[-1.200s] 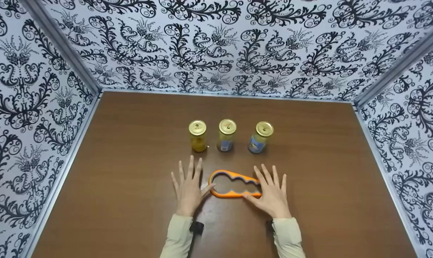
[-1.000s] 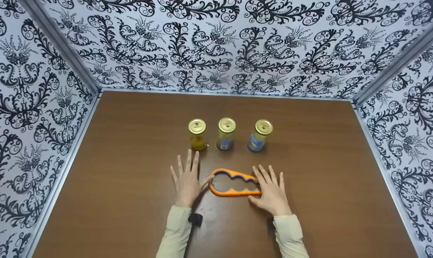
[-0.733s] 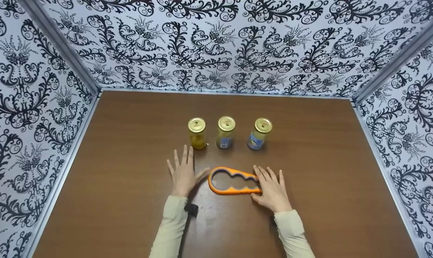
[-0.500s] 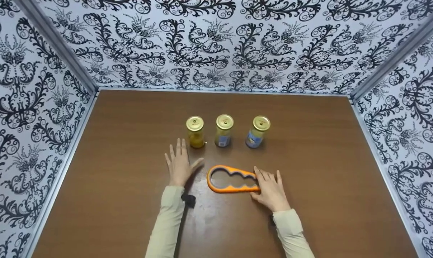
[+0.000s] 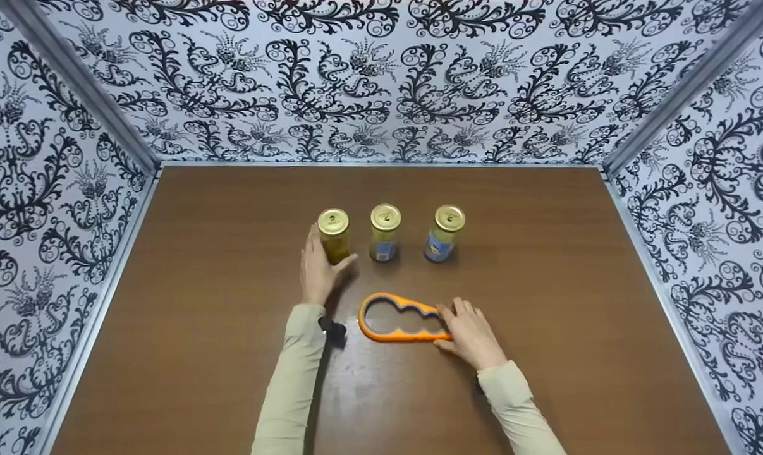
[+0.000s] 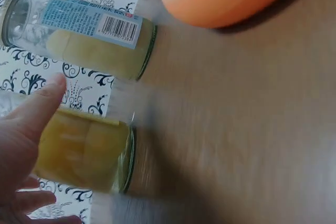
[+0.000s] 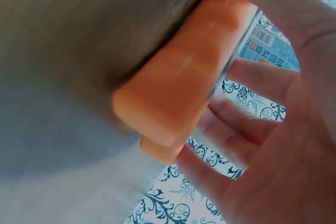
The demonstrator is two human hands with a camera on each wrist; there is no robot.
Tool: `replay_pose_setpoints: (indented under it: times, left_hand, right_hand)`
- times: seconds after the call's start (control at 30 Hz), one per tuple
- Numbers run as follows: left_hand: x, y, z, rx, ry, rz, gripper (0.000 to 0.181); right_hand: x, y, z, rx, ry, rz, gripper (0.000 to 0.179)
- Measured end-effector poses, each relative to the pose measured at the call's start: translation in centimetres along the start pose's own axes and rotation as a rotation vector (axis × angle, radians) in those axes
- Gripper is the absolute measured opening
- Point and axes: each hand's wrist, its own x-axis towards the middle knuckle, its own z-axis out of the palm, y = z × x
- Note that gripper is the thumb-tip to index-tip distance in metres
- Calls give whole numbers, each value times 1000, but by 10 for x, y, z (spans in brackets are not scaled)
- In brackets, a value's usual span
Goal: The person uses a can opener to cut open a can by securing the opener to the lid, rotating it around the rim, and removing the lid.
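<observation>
Left hand (image 5: 318, 272) spreads fingers around the leftmost jar (image 5: 336, 245), contact unclear, beside the middle jar (image 5: 384, 241), while right hand (image 5: 473, 333) grips the handle ends of the orange opener (image 5: 397, 336) lying on the worktop (image 5: 545, 253).

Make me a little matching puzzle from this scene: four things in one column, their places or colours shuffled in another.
1. Left hand
2. Right hand
3. Middle jar
4. Tabletop

A. Gripping one end of the orange tool
B. Brown
C. Partly around the leftmost jar
D. Upright, left of the rightmost jar

Pairs: 1-C; 2-A; 3-D; 4-B
</observation>
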Motion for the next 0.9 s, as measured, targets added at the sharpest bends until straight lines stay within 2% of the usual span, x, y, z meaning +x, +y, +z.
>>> replay_pose_setpoints:
  times: [0.13,0.27,0.33,0.53,0.73,0.9]
  left_hand:
    - [7,-1,7,-204,17,-82,93]
    - [13,-4,9,-299,19,-155,89]
    - [15,-6,10,-319,10,-154,85]
    - [18,-8,10,-350,-16,-106,56]
    - [14,-6,7,-400,-27,-108,50]
    - [7,-4,7,-371,-59,-122,47]
  right_hand:
    - [0,2,0,-25,10,-46,62]
    - [1,4,-2,-61,23,-99,59]
    - [0,5,-3,-68,14,-113,59]
    - [-3,9,-7,-84,-10,-114,58]
    - [-4,17,-5,-157,67,-137,61]
    - [-2,23,-7,-184,133,-155,65]
